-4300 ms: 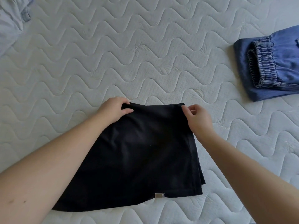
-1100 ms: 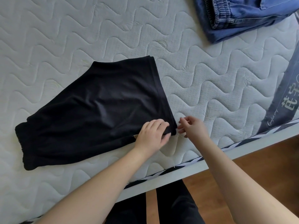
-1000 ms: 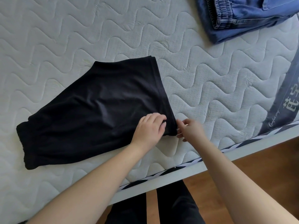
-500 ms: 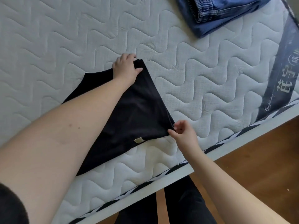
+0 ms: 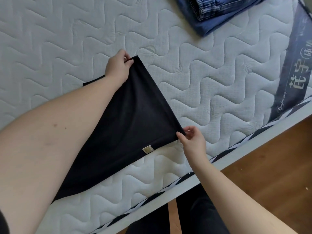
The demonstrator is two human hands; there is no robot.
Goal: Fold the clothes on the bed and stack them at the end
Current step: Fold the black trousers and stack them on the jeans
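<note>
Black garment (image 5: 128,119): on quilted mattress (image 5: 50,48) near its edge. Left hand (image 5: 118,66) pinches far corner; right hand (image 5: 192,141) pinches near corner. Folded denim clothes (image 5: 214,12) lie well apart, beyond.

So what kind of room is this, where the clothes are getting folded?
Probably a bedroom. There is a bare quilted mattress on a white bed frame, a wooden floor beside it, and folded jeans lying on the bed.

Bare forearms (image 5: 55,132), black sleeve edge (image 5: 2,223), dark trousers (image 5: 189,215).
</note>
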